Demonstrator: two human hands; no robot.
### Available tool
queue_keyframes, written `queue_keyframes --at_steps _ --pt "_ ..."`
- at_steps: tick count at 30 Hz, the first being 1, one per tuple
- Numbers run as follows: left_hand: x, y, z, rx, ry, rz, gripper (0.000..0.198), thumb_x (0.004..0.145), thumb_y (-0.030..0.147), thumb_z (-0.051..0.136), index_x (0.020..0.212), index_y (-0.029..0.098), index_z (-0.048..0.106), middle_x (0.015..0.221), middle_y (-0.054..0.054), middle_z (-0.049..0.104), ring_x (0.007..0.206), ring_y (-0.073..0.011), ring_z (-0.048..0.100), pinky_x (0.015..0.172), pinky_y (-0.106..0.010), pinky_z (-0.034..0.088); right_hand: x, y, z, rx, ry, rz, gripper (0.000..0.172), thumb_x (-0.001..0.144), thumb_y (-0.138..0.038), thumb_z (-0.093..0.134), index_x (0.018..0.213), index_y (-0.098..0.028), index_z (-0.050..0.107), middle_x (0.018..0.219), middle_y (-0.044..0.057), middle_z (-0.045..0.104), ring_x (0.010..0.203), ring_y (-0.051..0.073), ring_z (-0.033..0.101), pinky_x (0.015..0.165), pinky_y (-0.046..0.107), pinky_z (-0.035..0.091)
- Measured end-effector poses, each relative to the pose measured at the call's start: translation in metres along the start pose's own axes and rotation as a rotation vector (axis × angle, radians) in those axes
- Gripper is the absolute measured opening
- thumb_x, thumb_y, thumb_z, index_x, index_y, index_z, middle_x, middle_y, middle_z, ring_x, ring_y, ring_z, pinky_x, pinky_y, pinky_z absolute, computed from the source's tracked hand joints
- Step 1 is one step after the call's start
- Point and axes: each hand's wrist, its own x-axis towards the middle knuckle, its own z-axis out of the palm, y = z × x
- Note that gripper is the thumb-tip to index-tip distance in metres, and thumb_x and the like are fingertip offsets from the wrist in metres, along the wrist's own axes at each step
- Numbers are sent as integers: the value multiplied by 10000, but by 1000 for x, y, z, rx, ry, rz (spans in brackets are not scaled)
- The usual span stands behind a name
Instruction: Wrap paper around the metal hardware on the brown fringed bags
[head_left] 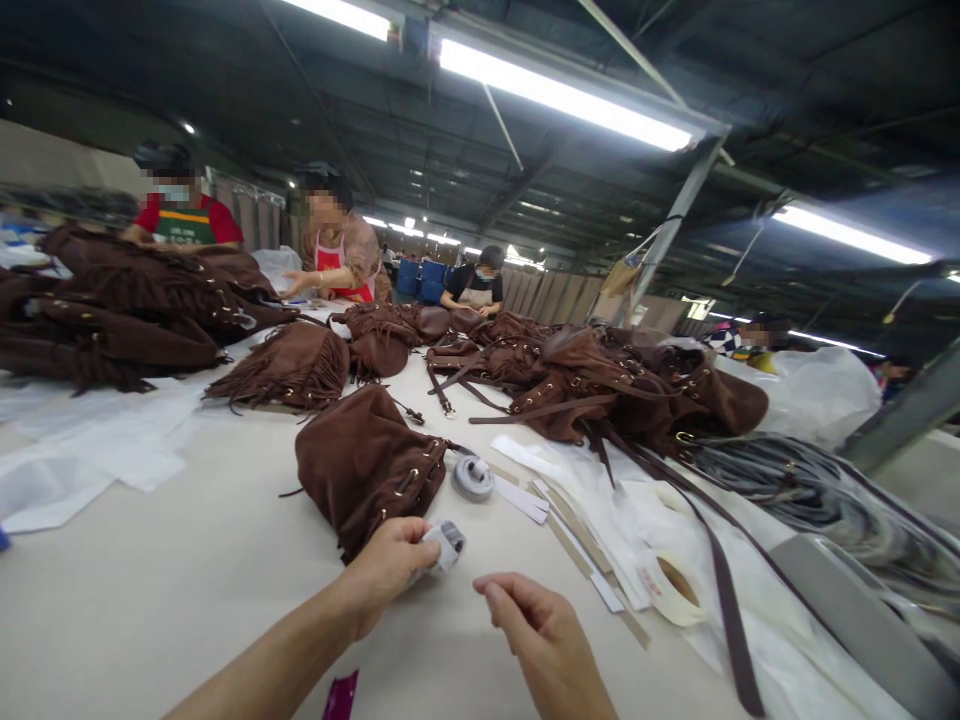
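Note:
My left hand [394,560] grips a small rolled grey strap [448,545] with a white wrapping around it, thumb on top. A brown drawstring bag [367,460] with gold eyelets lies just beyond that hand. Behind the held roll, another coiled grey strap [472,478] rests on the table beside the bag. My right hand [536,625] is held apart from the roll, to its right. Its thumb and forefinger are closed together and the other fingers are curled; anything between them is hidden.
Brown fringed bags [277,365] are heaped at left and across the back right. To the right lie white and tan strips [577,540], a tape roll [675,590], a long brown strap [724,590] and bundled grey cords [780,490]. Several co-workers [341,240] stand across the table [187,600].

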Motion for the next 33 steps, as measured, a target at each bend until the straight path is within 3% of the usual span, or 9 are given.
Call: queue_keyframes --at_steps 4,8,13,19,22,24,26,31,33 --pt "-1 -2 1 2 2 31 218 571 363 565 641 163 515 570 52 452 566 -102 339 565 -259 234 -4 6 25 239 -175 157 496 750 -581 616 921 -127 716 582 -24 508 442 71 313 433 226 232" --pt "0 -2 1 17 9 37 243 574 385 567 649 160 516 583 49 447 579 -105 338 565 -263 227 -3 12 34 319 -143 170 602 723 -606 650 1045 -98 691 549 -34 500 412 48 264 398 207 156" --pt "2 -5 2 64 34 30 263 581 401 561 665 153 534 594 43 453 585 -108 343 567 -265 223 -4 9 26 347 -111 178 662 729 -630 643 1106 -86 658 444 -61 457 346 49 278 347 190 177" --pt "3 -6 3 75 36 31 273 581 411 557 671 153 543 597 43 449 586 -110 348 564 -262 234 -4 5 28 318 -223 275 725 726 -659 619 1187 -99 621 433 -62 466 292 59 299 303 185 212" --pt "3 -7 3 61 34 27 269 578 404 554 674 153 544 588 48 439 579 -108 337 559 -262 223 -10 6 28 177 -61 128 663 761 -621 606 1227 -148 624 538 -16 544 333 72 365 338 206 281" --pt "3 -8 3 55 24 24 271 569 397 550 680 150 553 587 46 442 574 -107 332 558 -263 217 -16 7 26 72 111 -45 526 768 -577 624 1120 -193 703 623 21 583 419 99 449 405 224 359" --pt "4 -8 3 54 21 24 284 564 396 546 691 142 567 598 40 457 580 -109 338 564 -263 220 -20 8 26 58 172 -109 456 756 -567 641 1000 -199 755 610 28 573 491 128 496 448 232 387" --pt "2 -6 4 50 29 29 300 573 417 553 695 144 565 600 44 446 589 -113 336 571 -262 229 -14 9 34 276 -1 160 623 714 -626 651 1047 -104 718 536 -14 515 347 51 311 325 199 156" --pt "1 -5 4 43 23 25 288 572 411 555 687 147 561 593 44 449 584 -113 334 567 -261 230 -10 9 38 340 -38 200 679 701 -630 661 1106 -86 677 556 -16 532 322 29 284 322 189 105"
